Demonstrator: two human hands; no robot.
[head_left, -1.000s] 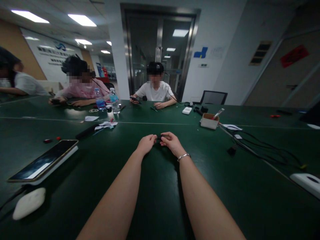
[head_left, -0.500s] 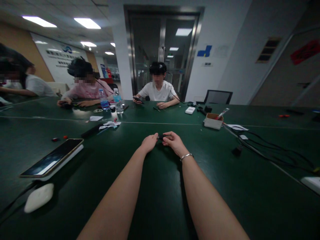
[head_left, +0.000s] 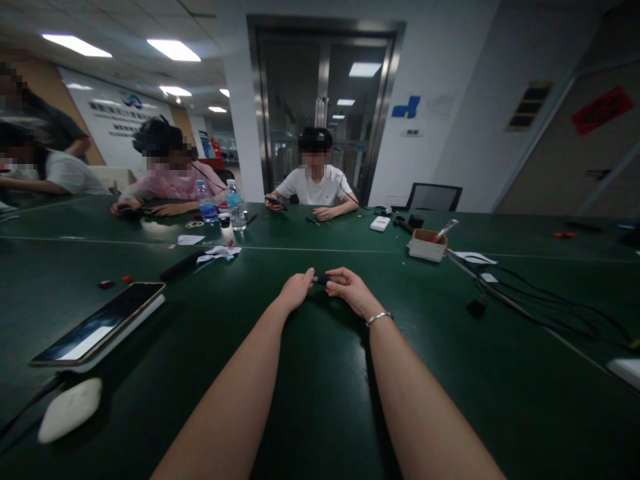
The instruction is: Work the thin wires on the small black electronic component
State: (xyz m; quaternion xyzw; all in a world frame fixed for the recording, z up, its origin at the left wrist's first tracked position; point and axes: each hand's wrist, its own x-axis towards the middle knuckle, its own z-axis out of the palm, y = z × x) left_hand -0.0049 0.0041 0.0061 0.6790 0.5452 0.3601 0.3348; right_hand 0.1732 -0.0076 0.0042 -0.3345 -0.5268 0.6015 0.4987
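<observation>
Between my hands, just above the dark green table, is a small dark stick-like object with a greyish left end. My left hand pinches its left end between thumb and fingers. On the other side, my right hand has its fingers closed on the right part of the object. A silver bracelet circles my right wrist. The object is too small to make out in detail.
At left lie a phone on a white block and a white mouse-like object. Crumpled paper, bottles, a small box and black cables lie beyond. Several people sit across the table.
My hands have moved slightly apart, and more of the dark object shows between them. At far left, a standing person has come more into view.
</observation>
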